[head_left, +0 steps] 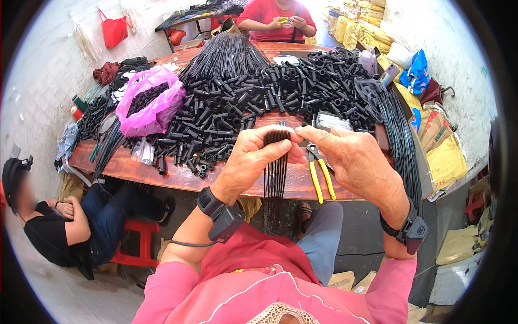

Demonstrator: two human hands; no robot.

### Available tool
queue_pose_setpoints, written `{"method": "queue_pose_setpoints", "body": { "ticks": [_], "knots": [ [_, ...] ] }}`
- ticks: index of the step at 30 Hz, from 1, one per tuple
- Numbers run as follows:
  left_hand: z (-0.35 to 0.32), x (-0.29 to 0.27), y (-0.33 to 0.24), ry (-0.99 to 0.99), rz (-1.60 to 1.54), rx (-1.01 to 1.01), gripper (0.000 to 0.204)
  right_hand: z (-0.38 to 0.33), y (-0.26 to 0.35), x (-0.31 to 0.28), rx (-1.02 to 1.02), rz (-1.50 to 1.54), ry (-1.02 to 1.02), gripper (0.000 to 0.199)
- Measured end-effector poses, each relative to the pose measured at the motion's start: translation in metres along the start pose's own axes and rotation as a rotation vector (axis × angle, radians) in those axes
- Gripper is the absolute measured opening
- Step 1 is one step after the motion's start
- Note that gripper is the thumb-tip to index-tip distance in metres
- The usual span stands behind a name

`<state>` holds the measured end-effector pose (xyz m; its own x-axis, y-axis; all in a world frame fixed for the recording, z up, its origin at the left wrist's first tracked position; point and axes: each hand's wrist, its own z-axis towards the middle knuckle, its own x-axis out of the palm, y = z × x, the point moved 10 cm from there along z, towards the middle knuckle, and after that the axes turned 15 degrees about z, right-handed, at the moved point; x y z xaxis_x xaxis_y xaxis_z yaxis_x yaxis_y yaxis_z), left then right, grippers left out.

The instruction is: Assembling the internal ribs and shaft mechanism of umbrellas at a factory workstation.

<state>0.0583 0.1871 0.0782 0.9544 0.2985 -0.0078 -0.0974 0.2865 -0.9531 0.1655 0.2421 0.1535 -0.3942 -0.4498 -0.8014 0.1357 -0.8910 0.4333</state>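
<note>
A flat row of thin black strips (275, 178) hangs down in front of me, above the near edge of the table. My left hand (243, 156) is closed around its upper part, the thumb lying across the front. At the top of the row my right hand (359, 164) bends in with its fingers closed, the index fingertip meeting the left fingers. What those right fingers pinch, if anything, is hidden. Just under the right hand lie pliers with yellow handles (314, 181) on the reddish wooden table (248, 189).
Black tubular parts (216, 102) cover the table's middle, beside a pink plastic bag (154, 121) of small black pieces. Long black rods (224, 56) fan out behind; others (402, 146) hang at the right edge. One person (278, 21) sits opposite, another (54, 227) at left.
</note>
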Motion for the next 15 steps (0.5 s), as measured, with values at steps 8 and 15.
{"method": "queue_pose_setpoints", "body": {
  "ticks": [8, 15],
  "knots": [
    [-0.003, -0.004, -0.004, -0.026, 0.006, -0.004, 0.02, 0.003, 0.003, 0.003, 0.044, -0.085, 0.034, 0.046],
    [-0.001, -0.005, -0.001, -0.014, 0.028, -0.01, 0.022, 0.007, 0.013, 0.0, 0.015, -0.2, 0.05, 0.047]
  ]
}}
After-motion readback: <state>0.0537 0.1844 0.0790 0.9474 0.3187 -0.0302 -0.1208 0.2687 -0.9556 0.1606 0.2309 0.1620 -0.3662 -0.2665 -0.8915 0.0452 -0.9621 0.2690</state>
